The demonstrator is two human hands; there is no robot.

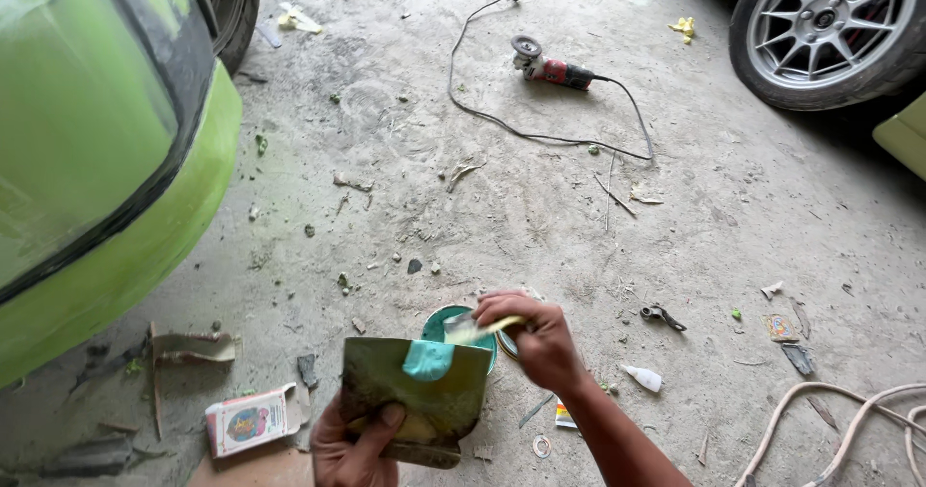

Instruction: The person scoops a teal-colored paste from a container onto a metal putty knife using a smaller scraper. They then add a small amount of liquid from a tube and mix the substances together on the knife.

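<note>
Putty (pixel 428 359) atop board (pixel 417 395), under right hand's (pixel 540 338) scraper (pixel 475 329).

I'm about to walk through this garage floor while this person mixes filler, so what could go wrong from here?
The teal blob sits near the top edge of the board held by the left hand; it might slide off. The right hand scrapes a spreader over the open tin, which could tip. The grinder cord could trip you.

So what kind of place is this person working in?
Probably a car body repair workshop: a bright green car body panel, a red corded angle grinder on the dusty concrete floor, and a grey alloy wheel.
</note>
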